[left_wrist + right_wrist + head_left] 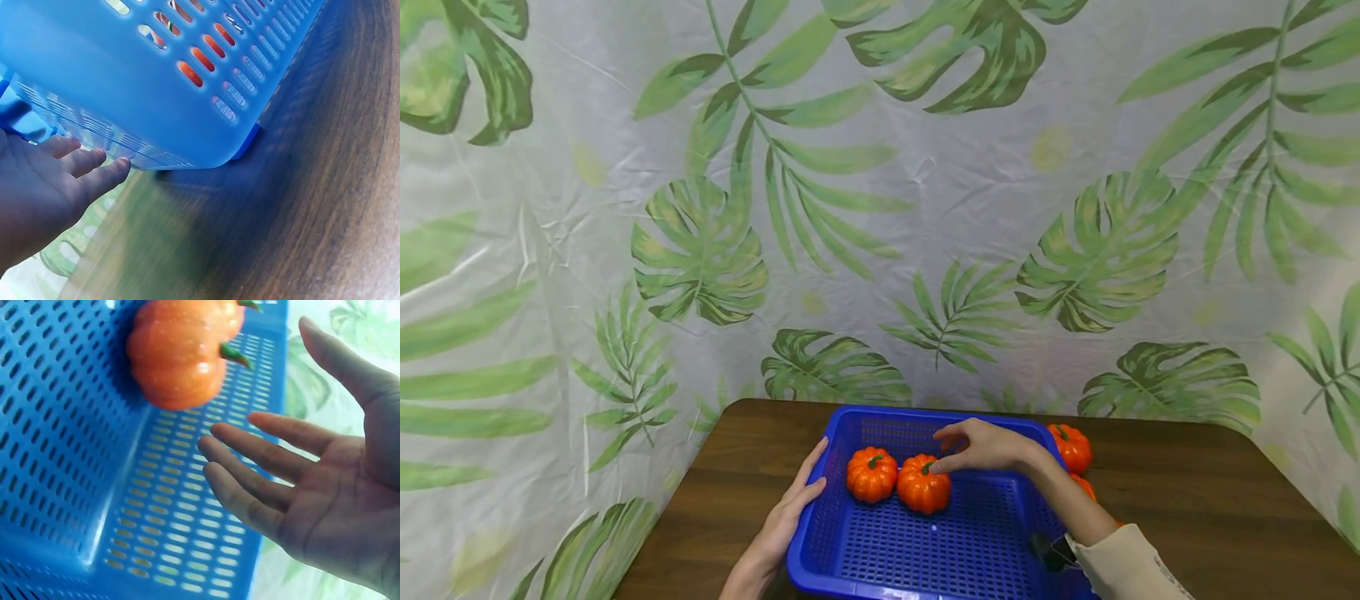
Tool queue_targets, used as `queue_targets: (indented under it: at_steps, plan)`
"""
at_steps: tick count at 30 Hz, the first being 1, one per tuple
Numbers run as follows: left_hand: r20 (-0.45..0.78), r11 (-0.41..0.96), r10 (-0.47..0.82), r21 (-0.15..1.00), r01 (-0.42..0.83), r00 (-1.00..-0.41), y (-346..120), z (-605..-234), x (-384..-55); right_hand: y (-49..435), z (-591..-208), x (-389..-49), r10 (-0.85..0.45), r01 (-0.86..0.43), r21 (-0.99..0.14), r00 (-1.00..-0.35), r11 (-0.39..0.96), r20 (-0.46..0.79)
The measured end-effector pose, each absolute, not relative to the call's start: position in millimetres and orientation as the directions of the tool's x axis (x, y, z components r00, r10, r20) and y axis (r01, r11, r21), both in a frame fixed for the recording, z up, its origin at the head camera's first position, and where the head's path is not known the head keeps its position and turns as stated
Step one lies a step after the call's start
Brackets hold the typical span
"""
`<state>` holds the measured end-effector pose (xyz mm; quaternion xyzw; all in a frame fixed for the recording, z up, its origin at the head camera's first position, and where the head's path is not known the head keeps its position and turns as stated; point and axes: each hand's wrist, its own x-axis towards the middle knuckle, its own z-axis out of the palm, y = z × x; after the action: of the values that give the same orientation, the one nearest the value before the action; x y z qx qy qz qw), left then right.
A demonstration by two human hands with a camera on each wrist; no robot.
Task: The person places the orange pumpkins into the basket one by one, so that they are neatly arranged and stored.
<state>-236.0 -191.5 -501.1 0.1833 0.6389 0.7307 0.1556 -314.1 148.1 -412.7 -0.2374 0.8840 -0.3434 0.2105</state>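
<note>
Steadying the blue basket point(910, 413) seems to be why the left hand point(784, 518) rests there, its fairly straight fingers against the outer wall, gripping nothing. Inside, 2 orange pumpkins point(872, 475) sit side by side, perhaps grouped to leave room; more pumpkins point(1072, 448) stand on the desk point(1187, 492) beside the right wall. In the head view the right hand point(988, 444) appears to meet a stem — the right wrist view shows its fingers spread, empty, apart from the fruit.
</note>
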Motion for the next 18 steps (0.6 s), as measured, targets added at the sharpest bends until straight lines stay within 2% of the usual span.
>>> queue_targets:
  at_steps: [9, 18]
  plan:
    - [0.057, -0.14, 0.474, 0.99, -0.011, -0.879, -194, -501, -238, 167, -393, -300, -0.562, -0.34, -0.681, -0.817, 0.648, -0.128]
    - [0.056, -0.136, 0.469, 0.991, -0.009, -0.881, -192, -501, -237, 217, -365, -290, -0.503, -0.361, -0.658, -0.864, 0.66, -0.03]
